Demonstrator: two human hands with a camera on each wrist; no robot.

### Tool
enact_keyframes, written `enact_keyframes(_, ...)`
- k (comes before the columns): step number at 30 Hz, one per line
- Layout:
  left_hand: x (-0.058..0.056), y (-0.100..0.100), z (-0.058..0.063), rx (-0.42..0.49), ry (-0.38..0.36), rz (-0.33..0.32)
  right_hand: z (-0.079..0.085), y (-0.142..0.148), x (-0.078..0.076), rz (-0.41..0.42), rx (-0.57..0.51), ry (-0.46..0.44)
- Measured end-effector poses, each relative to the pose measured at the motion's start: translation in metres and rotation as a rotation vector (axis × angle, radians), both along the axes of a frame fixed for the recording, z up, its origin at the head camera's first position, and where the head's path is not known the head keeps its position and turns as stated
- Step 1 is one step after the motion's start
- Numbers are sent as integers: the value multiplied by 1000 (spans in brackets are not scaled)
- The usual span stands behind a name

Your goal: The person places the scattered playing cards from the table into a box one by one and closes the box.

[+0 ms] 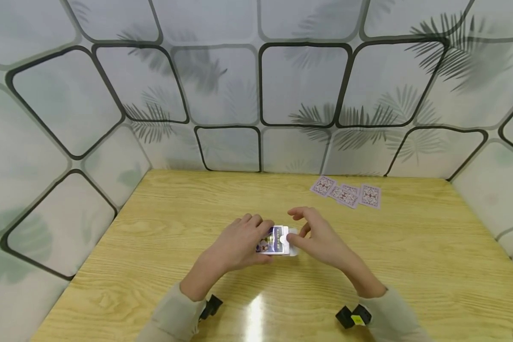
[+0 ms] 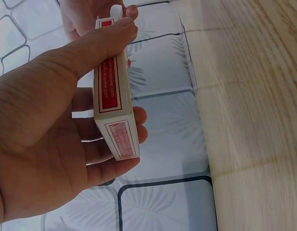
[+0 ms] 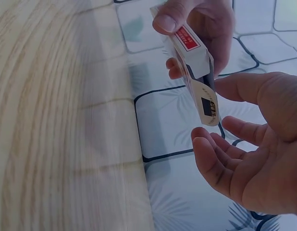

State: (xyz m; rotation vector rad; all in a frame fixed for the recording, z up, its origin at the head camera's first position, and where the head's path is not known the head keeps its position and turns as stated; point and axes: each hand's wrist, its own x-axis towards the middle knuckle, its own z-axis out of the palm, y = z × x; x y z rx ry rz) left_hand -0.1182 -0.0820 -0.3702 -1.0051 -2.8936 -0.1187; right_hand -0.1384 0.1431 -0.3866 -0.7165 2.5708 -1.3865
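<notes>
A small playing-card box, white with a blue printed face, is held in my left hand above the table. The left wrist view shows the thumb on one narrow red-and-white side of the card box and the fingers round the other. The box's flap sticks out at the end facing my right hand. In the right wrist view my right thumb is at the box's end, by the flap. The other right fingers curve loosely, apart from the box. The inside of the box is hidden.
Several playing cards with patterned purple-white backs lie near the table's back edge, right of centre, some overlapping. The wooden table is bounded at the back and sides by patterned panels. A small camera mount hangs at each wrist.
</notes>
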Motion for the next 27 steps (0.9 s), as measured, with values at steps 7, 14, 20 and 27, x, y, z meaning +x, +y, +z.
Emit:
enact_keyframes(7, 0, 1, 1, -10, -18, 1, -4, -4, 0, -14, 24, 0)
enact_keyframes(14, -1, 1, 1, -2, -25, 7, -6, -6, -1, -9, 38, -8)
enact_keyframes(20, -3, -1, 3, 12, -36, 18, -2, 0, -5, -37, 2, -16)
enact_keyframes(27, -6, -5, 2, 31, -37, 31, -5, 31, -29, -143, 21, 9)
